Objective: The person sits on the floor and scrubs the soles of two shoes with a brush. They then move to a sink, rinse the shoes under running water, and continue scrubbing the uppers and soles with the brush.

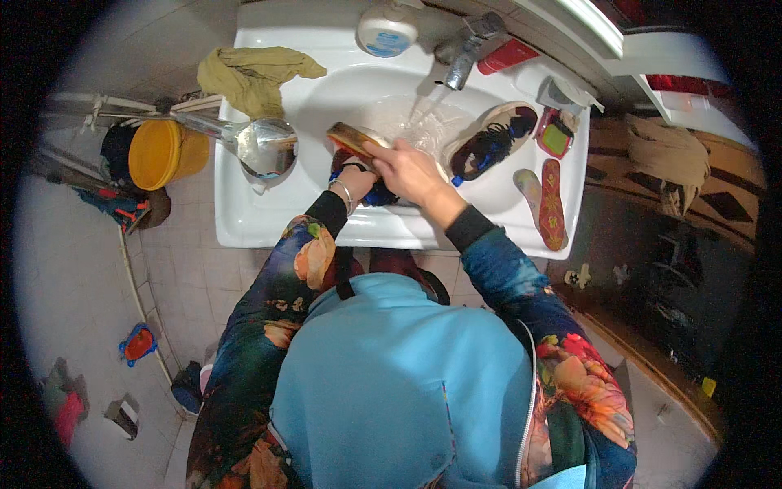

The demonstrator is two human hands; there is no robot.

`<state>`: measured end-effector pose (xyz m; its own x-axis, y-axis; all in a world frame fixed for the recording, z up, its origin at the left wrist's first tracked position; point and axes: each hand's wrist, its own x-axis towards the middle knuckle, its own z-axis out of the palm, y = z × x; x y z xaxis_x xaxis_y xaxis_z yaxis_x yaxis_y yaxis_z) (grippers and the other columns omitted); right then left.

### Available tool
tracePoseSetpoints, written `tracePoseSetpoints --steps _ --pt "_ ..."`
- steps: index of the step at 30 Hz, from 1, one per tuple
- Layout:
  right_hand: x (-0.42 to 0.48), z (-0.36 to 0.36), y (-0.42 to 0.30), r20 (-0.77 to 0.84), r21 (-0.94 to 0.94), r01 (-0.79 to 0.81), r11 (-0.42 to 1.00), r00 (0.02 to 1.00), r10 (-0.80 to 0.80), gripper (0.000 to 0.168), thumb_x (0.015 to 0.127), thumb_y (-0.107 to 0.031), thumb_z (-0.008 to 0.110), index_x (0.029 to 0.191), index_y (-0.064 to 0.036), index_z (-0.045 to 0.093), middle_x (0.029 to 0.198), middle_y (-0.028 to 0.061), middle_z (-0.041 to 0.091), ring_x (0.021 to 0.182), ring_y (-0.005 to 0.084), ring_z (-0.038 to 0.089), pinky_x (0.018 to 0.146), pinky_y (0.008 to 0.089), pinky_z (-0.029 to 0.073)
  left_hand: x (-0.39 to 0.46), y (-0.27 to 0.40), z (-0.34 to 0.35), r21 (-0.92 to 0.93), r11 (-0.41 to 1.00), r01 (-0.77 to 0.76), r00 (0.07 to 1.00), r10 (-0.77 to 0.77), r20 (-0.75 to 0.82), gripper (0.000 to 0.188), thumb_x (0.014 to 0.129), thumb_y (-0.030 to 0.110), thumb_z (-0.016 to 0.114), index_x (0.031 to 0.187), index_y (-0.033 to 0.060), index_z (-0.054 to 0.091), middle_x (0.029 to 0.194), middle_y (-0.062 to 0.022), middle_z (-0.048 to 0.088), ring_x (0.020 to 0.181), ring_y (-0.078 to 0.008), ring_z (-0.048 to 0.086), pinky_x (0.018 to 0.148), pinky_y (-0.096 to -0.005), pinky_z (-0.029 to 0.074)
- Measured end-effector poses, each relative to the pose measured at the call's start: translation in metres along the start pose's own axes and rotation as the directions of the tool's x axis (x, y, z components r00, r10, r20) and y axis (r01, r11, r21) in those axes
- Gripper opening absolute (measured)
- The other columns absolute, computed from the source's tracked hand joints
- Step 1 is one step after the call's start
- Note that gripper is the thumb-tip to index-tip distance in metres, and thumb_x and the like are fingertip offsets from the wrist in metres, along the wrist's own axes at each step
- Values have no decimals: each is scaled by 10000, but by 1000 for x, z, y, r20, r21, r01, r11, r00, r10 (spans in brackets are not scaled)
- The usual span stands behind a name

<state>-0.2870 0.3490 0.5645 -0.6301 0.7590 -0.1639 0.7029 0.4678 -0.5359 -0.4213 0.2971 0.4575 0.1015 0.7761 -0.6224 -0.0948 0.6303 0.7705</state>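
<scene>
Both my hands are over a white washbasin (275, 226). My right hand (418, 174) grips a scrub brush (351, 137), which lies against a dark sneaker (380, 197). My left hand (356, 181) holds this sneaker low in the bowl near its front edge; hands and brush hide much of it. Water runs from the chrome faucet (467, 58) into the bowl behind my hands. A second dark sneaker (496, 142) with a pale sole and blue details rests on the bowl's right slope, apart from my right hand.
Right on the basin lie a red patterned insole (551, 205), a paler insole (529, 188) and a soap dish (556, 137). A red tube (507, 56) and a white bottle (388, 30) stand behind. Left are a metal ladle (269, 148), a yellow-green cloth (253, 73) and a yellow bucket (162, 154).
</scene>
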Motion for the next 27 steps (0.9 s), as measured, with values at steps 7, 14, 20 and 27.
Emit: tracePoseSetpoints --steps 7,14,20,27 --pt "-144 -24 49 -100 70 -471 879 874 476 358 865 -165 509 1217 -142 571 745 192 544 711 329 558 684 405 464 7 9 -3 -101 951 291 955 -295 -25 406 825 212 619 977 -156 537 883 -154 602 679 -218 586 556 -333 465" --pt "-53 10 9 -185 129 -239 962 947 261 339 840 -179 550 1178 -176 583 835 206 555 756 360 567 669 418 471 -8 25 8 -96 946 309 949 -313 -24 240 847 115 579 960 -96 560 917 -141 614 745 -204 603 630 -325 483" --pt "-151 7 63 -273 142 -395 907 866 420 341 866 -196 508 1188 -120 592 757 170 585 678 315 564 689 398 486 -13 30 10 -104 962 252 968 -252 11 259 857 97 572 1033 -91 541 932 -123 614 754 -209 612 651 -322 506" --pt "-80 2 18 -287 187 -255 949 909 301 344 848 -209 541 1184 -148 584 791 222 556 727 371 566 668 447 474 -2 12 1 78 976 201 978 -205 44 255 854 81 571 1043 -87 538 930 -118 613 748 -207 615 636 -322 510"
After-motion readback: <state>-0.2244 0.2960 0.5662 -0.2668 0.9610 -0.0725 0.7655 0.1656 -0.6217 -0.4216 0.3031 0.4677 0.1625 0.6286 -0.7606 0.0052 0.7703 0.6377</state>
